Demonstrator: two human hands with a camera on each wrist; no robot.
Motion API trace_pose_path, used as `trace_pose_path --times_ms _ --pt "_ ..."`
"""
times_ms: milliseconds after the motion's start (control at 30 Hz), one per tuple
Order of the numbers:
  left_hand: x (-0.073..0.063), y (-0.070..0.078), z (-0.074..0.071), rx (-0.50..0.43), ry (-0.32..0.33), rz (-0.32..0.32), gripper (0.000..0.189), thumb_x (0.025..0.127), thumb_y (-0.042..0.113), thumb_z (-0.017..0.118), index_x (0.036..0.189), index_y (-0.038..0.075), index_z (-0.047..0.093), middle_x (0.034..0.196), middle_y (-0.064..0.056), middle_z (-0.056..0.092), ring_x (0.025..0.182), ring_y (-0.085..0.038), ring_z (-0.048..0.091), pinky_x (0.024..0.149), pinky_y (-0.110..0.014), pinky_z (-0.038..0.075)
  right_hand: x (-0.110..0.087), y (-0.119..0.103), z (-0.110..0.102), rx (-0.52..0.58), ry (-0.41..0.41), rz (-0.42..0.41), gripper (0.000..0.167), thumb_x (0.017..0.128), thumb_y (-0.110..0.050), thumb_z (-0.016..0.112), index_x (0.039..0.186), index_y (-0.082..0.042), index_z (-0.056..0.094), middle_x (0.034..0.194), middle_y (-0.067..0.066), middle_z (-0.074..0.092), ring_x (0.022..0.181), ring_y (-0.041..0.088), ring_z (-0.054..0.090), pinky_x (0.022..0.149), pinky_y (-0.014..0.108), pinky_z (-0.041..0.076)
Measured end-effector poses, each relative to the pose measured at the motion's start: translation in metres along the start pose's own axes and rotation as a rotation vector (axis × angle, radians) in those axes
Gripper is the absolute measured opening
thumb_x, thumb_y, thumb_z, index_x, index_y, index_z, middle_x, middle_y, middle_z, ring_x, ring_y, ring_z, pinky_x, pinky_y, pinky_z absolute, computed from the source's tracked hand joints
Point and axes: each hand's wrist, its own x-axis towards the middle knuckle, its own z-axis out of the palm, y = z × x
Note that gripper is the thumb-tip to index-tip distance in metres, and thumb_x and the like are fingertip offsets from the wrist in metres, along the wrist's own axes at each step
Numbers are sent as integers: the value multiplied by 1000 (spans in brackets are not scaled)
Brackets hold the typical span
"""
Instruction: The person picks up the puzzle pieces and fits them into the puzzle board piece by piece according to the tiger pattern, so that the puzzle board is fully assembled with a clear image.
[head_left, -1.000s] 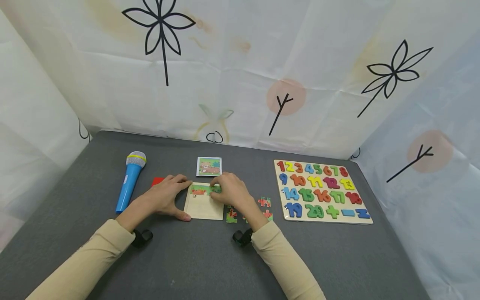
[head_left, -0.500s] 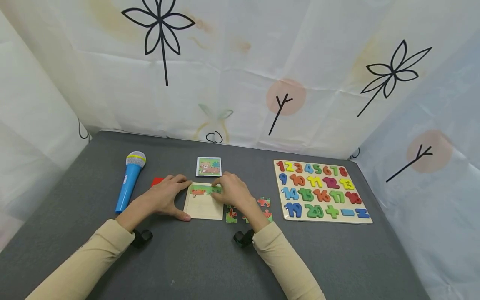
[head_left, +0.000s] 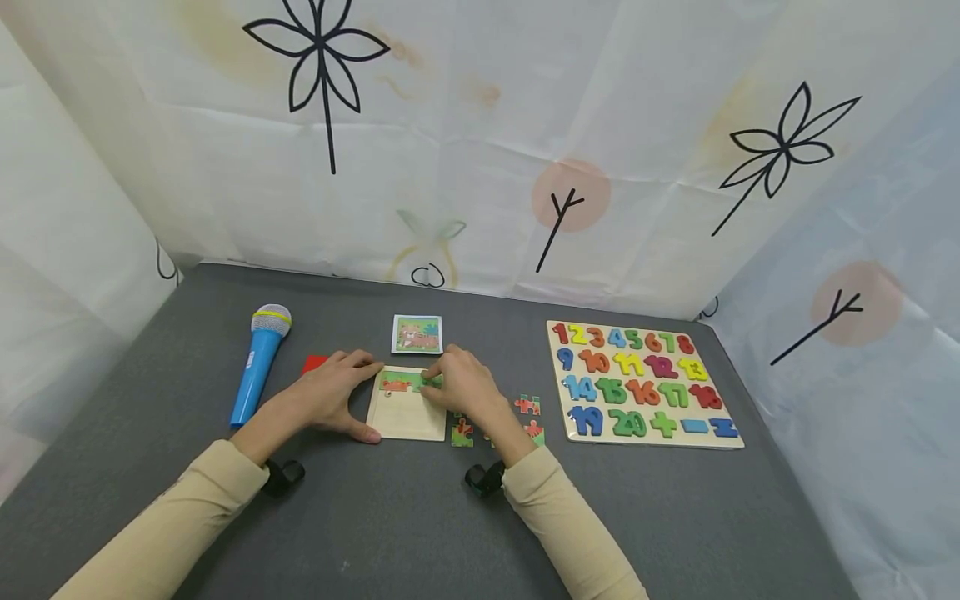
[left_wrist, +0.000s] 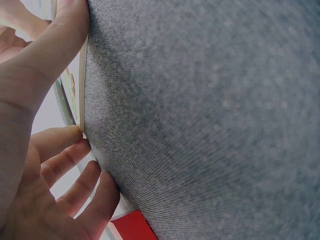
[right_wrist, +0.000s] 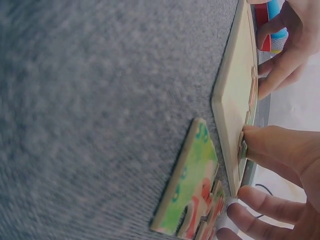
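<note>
A shallow square tray (head_left: 406, 419) of pale, smooth wood with a thin raised rim is seen at the centre of the head view, slightly below the middle. Its upper part is lined by a strip of flat puzzle pieces (head_left: 396, 381) printed in red and green; the lower part is left as bare wood. The tray's left side is touched by the left hand (head_left: 333, 394), its thumb and fingers spread wide, the thumb at the lower left corner and the fingertips near the upper left one. At the tray's upper right corner, a green piece (head_left: 431, 380) is pinched between thumb and finger of the right hand (head_left: 465, 385) and is partly hidden by them.

The tabletop (head_left: 390, 525) is covered in dark grey, finely ribbed fabric. It is backed by white, creased cloth (head_left: 465, 125) printed with black line flowers and pale pink discs.

Loose interlocking pieces (head_left: 462, 433) are scattered right of the tray, some covered by the right forearm. A picture card (head_left: 417, 335) is placed above the tray. At right, a wooden board (head_left: 645, 439) is filled with coloured numbers. At left, a blue microphone (head_left: 259, 362) is laid slantwise, and a red object (head_left: 313, 362) is partly blocked by the left hand.
</note>
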Motion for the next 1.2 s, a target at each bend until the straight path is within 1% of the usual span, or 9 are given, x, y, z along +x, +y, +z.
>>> trace_pose_path --times_ms 167,333,633,833,967,1200 --pt "0 -1 1 2 1 4 110 67 66 86 148 1 51 147 -19 50 130 -41 48 99 -60 52 -1 -2 0 21 3 9 27 91 -27 78 116 -15 79 114 11 68 91 22 62 60 29 45" --pt "1 -1 2 6 4 10 110 67 67 86 148 1 51 146 -19 51 129 -41 48 100 -59 52 -2 -2 1 39 -7 35 28 91 -28 79 115 -15 79 113 10 66 86 19 58 58 28 44" --pt "1 -2 2 9 8 12 110 66 67 86 148 1 51 146 -19 51 129 -40 48 101 -59 51 -1 -4 3 -1 2 68 26 90 -31 80 113 -19 80 109 7 64 84 18 55 60 30 43" --pt "0 0 1 -2 7 10 110 67 66 87 148 1 51 146 -19 51 129 -41 48 101 -60 51 -2 -6 1 9 2 90 25 90 -31 80 112 -19 81 111 8 64 86 20 56 62 33 46" --pt "0 1 1 -6 7 7 109 67 65 87 148 1 51 146 -19 51 130 -41 47 101 -60 51 -2 -6 0 5 -9 91 24 91 -32 79 112 -20 81 113 9 64 87 21 55 63 35 47" --pt "-1 1 0 5 9 12 109 67 65 87 148 1 51 146 -20 51 129 -41 48 100 -59 52 -4 -7 -1 0 -21 78 24 93 -32 76 113 -20 81 112 10 62 83 21 51 60 34 43"
